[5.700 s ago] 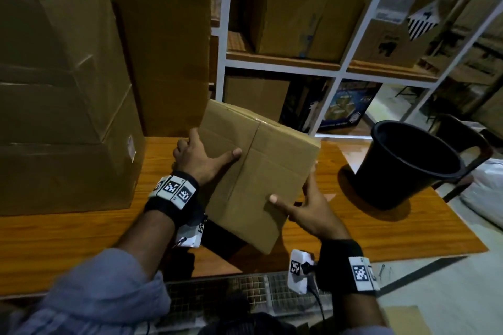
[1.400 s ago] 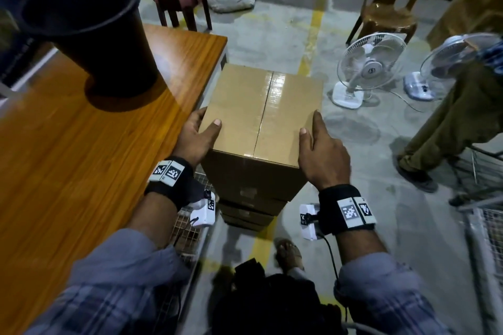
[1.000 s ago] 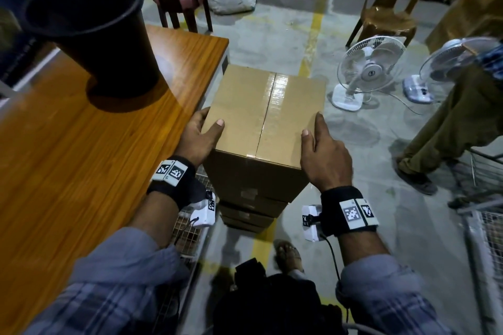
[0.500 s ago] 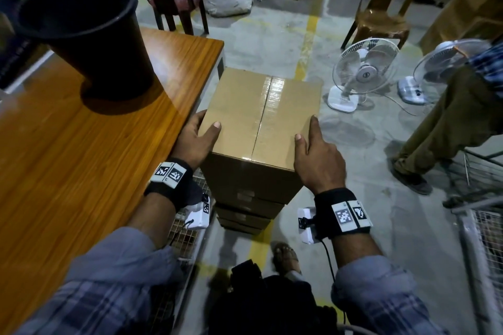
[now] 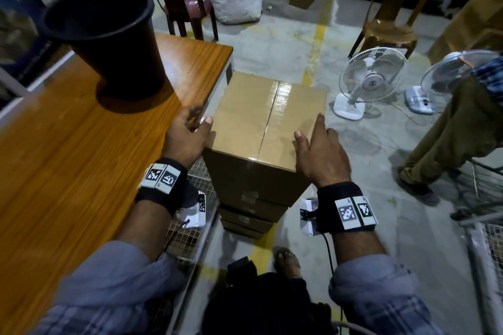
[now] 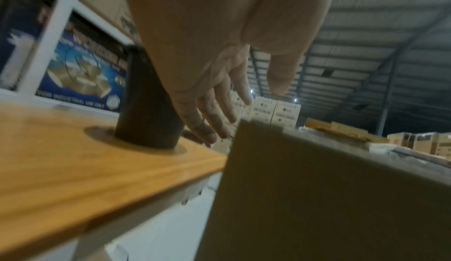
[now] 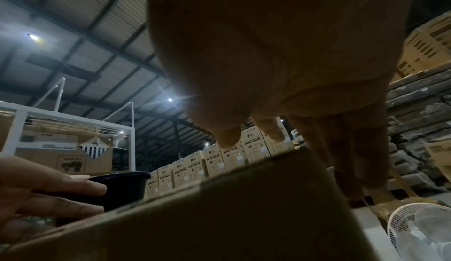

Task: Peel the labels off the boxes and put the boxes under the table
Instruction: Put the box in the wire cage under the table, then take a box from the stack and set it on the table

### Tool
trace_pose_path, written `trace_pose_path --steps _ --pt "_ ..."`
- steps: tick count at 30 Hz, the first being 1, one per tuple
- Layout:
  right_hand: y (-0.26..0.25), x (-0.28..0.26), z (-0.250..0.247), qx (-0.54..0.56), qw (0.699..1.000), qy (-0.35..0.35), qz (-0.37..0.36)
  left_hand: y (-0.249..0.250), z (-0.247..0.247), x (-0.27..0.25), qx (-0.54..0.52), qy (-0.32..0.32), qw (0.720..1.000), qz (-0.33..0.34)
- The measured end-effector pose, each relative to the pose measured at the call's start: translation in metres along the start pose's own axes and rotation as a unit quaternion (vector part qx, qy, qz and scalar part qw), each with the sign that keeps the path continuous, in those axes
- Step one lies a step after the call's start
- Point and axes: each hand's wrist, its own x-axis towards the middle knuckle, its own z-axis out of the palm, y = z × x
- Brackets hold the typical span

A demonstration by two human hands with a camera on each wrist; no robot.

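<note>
The box [image 5: 268, 117] sits on top of a stack on the floor, just beside the desk [image 5: 68, 160]. The left hand [image 5: 185, 133] and right hand [image 5: 321, 149] are loose-fingered, gripping nothing. The tall stack may topple if bumped.

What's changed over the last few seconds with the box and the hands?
The top box went from the table onto the floor stack beside it. Both hands gripped its sides; now the left hand and right hand have opened and drawn off. The black bucket stayed put.
</note>
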Motion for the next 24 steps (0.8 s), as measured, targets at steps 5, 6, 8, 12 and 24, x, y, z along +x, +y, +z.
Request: trace_pose_path --steps 5,6,8,12,24 --pt "-0.022 -0.007 -0.016 -0.042 0.997 0.049 -0.040 0.017 -0.021 -0.016 -0.012 0.040 0.999 0.031" --pt "-0.027 -0.008 -0.018 -0.043 0.996 0.058 -0.057 0.023 -0.026 -0.019 -0.009 0.046 0.998 0.040" --pt "-0.041 -0.011 -0.022 -0.027 0.992 0.070 -0.103 0.033 -0.038 -0.025 -0.011 0.063 0.996 0.064" --pt "-0.077 -0.014 -0.032 0.023 0.976 0.088 -0.198 0.057 -0.068 -0.040 -0.020 0.112 0.987 0.111" --pt "-0.211 -0.031 -0.038 0.192 0.858 0.014 -0.476 0.113 -0.154 -0.136 0.080 0.319 0.936 0.120"
